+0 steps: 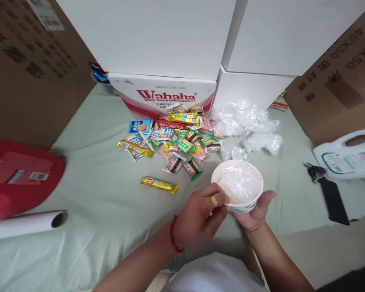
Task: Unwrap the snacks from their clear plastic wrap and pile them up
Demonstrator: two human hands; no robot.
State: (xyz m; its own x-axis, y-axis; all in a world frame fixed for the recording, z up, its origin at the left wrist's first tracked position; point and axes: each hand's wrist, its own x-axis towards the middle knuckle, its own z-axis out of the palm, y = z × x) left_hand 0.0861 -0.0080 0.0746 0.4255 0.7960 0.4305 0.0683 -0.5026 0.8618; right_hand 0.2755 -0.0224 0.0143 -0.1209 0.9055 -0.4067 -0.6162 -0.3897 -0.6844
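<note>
A white paper bowl (245,207) with blue marks on its side is held above the bed-like surface in front of me. Clear crinkled plastic (239,182) lies inside it. My left hand (202,213), with a gold ring and a red wrist cord, pinches the bowl's near left rim. From below and the right, my right hand (255,213) cups the same bowl, its thumb sticking out to the side. Beyond the bowl is a heap of wrapped snacks (185,144). A single yellow-wrapped snack bar (159,184) lies apart, nearer to me.
Crumpled clear plastic (246,121) is piled right of the snacks. White boxes (167,36) and a Wahaha carton (170,91) stand behind. At right are a white jug (349,156) and keys with a black strap (333,198). A red container (21,178) and a white tube (27,225) lie left.
</note>
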